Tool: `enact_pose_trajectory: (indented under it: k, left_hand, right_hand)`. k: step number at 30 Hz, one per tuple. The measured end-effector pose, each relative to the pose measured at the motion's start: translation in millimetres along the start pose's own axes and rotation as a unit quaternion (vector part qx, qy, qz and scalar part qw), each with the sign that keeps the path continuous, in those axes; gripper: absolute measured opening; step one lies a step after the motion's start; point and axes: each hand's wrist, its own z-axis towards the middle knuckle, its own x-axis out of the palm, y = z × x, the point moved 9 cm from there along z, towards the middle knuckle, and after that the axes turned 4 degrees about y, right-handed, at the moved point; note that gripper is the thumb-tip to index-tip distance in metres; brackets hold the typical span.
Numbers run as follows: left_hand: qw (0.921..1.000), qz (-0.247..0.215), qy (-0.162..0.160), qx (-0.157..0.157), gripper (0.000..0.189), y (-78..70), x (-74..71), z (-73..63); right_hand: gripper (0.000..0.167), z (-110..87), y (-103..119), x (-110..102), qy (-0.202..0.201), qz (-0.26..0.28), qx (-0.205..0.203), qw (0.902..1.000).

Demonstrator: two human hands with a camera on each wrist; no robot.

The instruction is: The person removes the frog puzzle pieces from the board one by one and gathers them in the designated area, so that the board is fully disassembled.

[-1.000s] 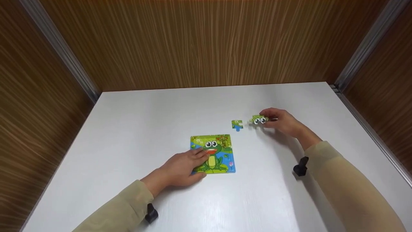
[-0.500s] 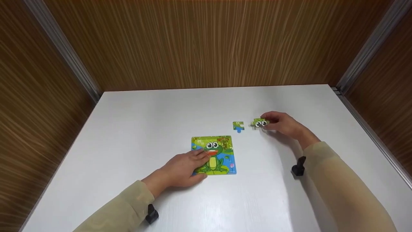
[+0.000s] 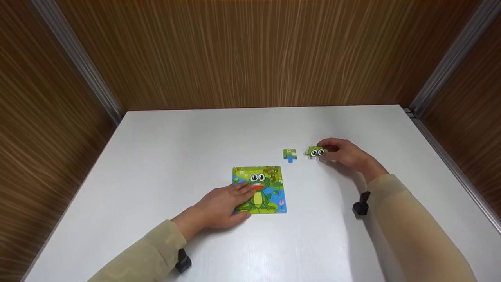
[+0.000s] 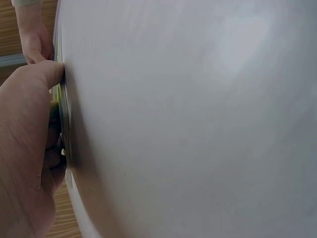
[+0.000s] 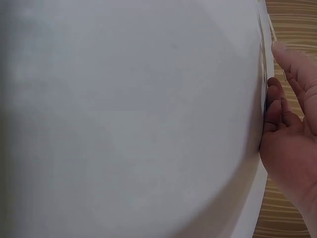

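Note:
A square frog jigsaw puzzle [image 3: 276,197] lies on the table in the head view. My left hand [image 3: 225,205] rests across its left side, fingers straight on the picture and thumb along the near edge. Part of the frog is hidden under that hand. To the right, my right hand [image 3: 344,152] pinches a puzzle piece [image 3: 316,152] printed with two big frog eyes, thumb on the near side. Between the two hands lies a loose green and blue puzzle piece [image 3: 289,154]. In the left wrist view, the left thumb [image 4: 52,73] touches the puzzle's edge.
The white table [image 3: 176,149] carries the puzzle and both pieces. A wood-grain panel [image 3: 258,51] rises behind its far edge, with similar panels at both sides. Small black devices [image 3: 361,205] hang at the sleeves.
The right hand has brought the eyes piece slightly nearer to me, seemingly lower towards the table. The left hand stays on the puzzle. The head view has shifted a little.

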Motion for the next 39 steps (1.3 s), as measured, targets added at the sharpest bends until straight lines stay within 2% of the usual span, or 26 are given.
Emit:
enact_pose_trajectory:
  k: [9,14,25,32,39]
  left_hand:
    - [1.0000,-0.003,-0.001,0.001,0.068,-2.0,-1.4,0.0]
    - [1.0000,-0.003,-0.004,-0.001,0.069,-0.5,-0.2,-0.8]
    - [0.9999,-0.005,-0.001,-0.013,0.068,-0.5,1.5,0.2]
    - [1.0000,-0.005,0.003,-0.008,0.069,-1.5,3.9,0.6]
    - [0.9999,-0.001,-0.006,-0.011,0.067,-0.4,2.0,1.3]
  right_hand:
    - [0.049,0.4,-0.3,2.1,-0.021,-0.008,-0.009,0.9997]
    - [0.049,0.6,-2.8,4.3,-0.028,0.000,0.003,0.9996]
    - [0.049,2.9,-5.5,3.9,-0.029,-0.018,0.003,0.9994]
    - [0.049,2.7,-6.6,5.2,-0.029,-0.019,0.009,0.9994]
    - [0.049,1.7,0.9,5.6,-0.027,-0.022,-0.014,0.9993]
